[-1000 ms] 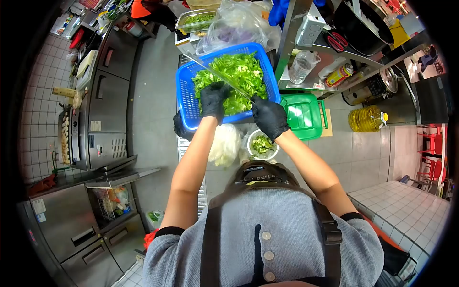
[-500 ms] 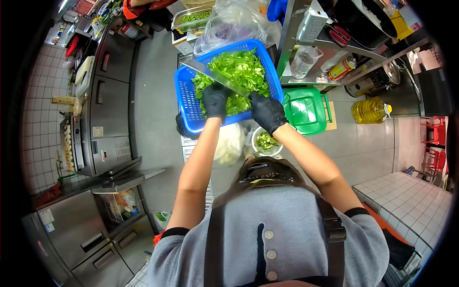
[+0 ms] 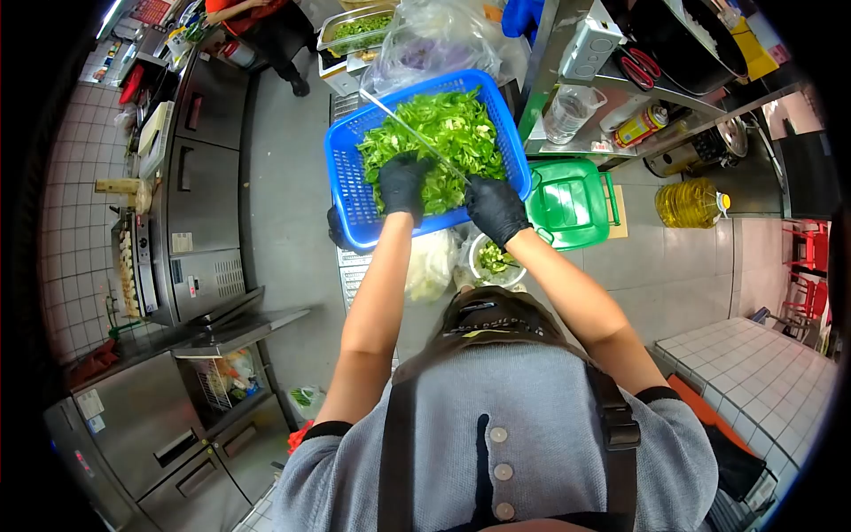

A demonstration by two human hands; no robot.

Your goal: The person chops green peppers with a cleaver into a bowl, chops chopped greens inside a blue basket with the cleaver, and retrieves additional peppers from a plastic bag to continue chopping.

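Observation:
A blue plastic basket (image 3: 341,173) full of cut leafy greens (image 3: 452,129) stands in front of me. My right hand (image 3: 496,208), in a black glove, is closed round the handle of a large knife at the basket's near right side. The knife (image 3: 403,124) reaches diagonally over the greens to the far left rim, its blade turned nearly edge-on to me. My left hand (image 3: 404,184), also gloved in black, is down among the greens left of the blade. Its fingers curl into the leaves, and their tips are partly hidden.
A green lidded bin (image 3: 567,204) stands right of the basket. Nearer me are a white bucket of chopped greens (image 3: 494,259) and a plastic bag (image 3: 432,266). An oil jug (image 3: 690,204) is further right, below a metal shelf. Another person (image 3: 266,31) stands at the far left.
The knife has turned from showing its broad side to nearly edge-on. My left hand has shifted slightly. At the far left, more of the other person has come into view.

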